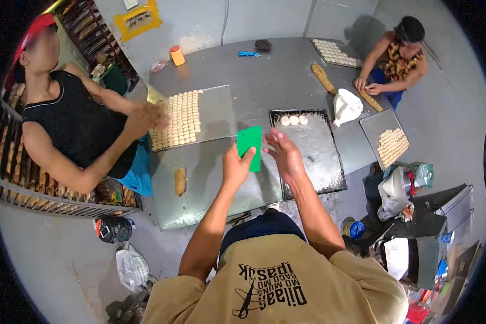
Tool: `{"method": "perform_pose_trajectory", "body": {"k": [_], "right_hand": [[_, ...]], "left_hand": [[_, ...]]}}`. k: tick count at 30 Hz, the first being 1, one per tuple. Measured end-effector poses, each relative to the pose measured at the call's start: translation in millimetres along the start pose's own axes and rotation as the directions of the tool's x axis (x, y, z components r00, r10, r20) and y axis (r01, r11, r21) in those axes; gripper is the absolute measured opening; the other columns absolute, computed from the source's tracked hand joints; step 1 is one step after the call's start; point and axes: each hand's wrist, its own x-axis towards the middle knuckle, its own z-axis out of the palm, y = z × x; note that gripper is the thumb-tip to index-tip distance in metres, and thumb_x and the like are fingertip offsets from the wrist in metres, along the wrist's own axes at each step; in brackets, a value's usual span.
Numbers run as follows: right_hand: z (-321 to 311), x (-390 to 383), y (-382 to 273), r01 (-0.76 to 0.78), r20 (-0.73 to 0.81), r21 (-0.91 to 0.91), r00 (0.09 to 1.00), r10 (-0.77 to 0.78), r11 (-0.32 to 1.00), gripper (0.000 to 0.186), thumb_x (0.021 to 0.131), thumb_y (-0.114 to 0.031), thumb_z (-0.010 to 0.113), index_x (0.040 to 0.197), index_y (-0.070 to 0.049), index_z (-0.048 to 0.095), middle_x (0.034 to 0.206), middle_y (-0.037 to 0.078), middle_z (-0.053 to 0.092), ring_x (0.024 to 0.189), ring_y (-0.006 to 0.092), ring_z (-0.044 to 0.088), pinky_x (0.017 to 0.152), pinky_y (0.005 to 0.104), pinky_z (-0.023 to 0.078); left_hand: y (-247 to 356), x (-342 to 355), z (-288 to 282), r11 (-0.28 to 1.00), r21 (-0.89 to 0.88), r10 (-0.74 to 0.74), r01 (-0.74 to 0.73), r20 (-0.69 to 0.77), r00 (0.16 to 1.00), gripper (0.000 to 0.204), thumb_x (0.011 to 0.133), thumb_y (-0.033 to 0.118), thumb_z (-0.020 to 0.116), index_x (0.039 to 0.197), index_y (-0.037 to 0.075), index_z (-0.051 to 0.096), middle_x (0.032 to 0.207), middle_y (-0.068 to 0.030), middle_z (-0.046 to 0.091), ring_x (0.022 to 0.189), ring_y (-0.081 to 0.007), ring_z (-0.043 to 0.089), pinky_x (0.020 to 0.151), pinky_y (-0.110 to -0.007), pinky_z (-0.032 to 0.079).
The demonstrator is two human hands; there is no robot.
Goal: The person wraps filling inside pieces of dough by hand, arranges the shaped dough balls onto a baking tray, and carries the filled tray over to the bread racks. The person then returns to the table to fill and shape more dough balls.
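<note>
My left hand [235, 168] is closed around a flat, green rectangular piece [247, 141], thumb on its near face; whether it is a scraper or a card I cannot tell. My right hand [287, 157] is beside it, fingers apart and holding nothing, above the left edge of a dark baking tray [317, 162]. Three pale dough balls [294, 120] lie in a row at that tray's far end. To the left of my left hand, a short brown dough log [180, 182] rests on the metal table [210, 202].
A tray [219, 113] of small dough pieces lies left, near a co-worker [75, 119] whose hands are blurred. Another co-worker [402, 59] handles a dough roll [370, 101] at the far right. A white bag [347, 107] and another filled tray [370, 135] lie nearby.
</note>
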Motion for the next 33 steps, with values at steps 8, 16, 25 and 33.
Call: {"method": "perform_pose_trajectory", "body": {"k": [8,16,25,33], "right_hand": [[-33.5,38.7,17.4,-0.135,-0.083,0.117,0.986,0.145,0.984,0.024,0.114,-0.022,0.061,0.119,0.0,0.07,0.108,0.009,0.075,0.094,0.0175,0.072,0.081,0.0301,0.059],[-107.3,47.9,18.7,-0.354,-0.115,-0.076,0.932,0.344,0.932,0.024,0.109,-0.02,0.071,0.113,0.003,0.077,0.092,0.008,0.077,0.078,0.0166,0.072,0.072,0.0311,0.058],[-298.7,192.5,-36.0,-0.141,-0.207,-0.161,0.973,0.107,0.977,0.014,0.1,-0.008,0.076,0.107,0.004,0.079,0.092,0.011,0.078,0.079,0.0182,0.072,0.073,0.0328,0.06],[-414.3,440.2,-155.5,-0.113,-0.363,-0.912,0.667,-0.651,0.394,0.017,0.091,-0.014,0.072,0.098,-0.003,0.082,0.085,0.016,0.08,0.08,0.0365,0.077,0.074,0.046,0.06]], "left_hand": [[-5.7,28.5,31.4,0.704,-0.608,-0.337,0.368,0.17,0.926,0.019,0.103,0.008,0.075,0.121,0.001,0.075,0.106,-0.0066,0.08,0.091,-0.0127,0.074,0.082,-0.032,0.06],[-65.8,68.1,102.8,0.804,-0.443,-0.424,0.396,0.04,0.905,0.016,0.107,0.018,0.072,0.119,0.007,0.072,0.097,0.0012,0.073,0.077,-0.0087,0.065,0.064,-0.029,0.053],[-158.8,191.6,176.2,0.804,-0.191,-0.589,0.564,-0.12,0.799,0.022,0.105,0.013,0.067,0.125,0.005,0.068,0.099,-0.0045,0.071,0.079,-0.0164,0.067,0.058,-0.035,0.051],[-200.4,277.7,212.3,0.771,-0.17,-0.63,0.614,-0.056,0.775,0.027,0.1,0.009,0.075,0.125,0.002,0.067,0.108,-0.0079,0.073,0.085,-0.0189,0.069,0.064,-0.035,0.055]]}}
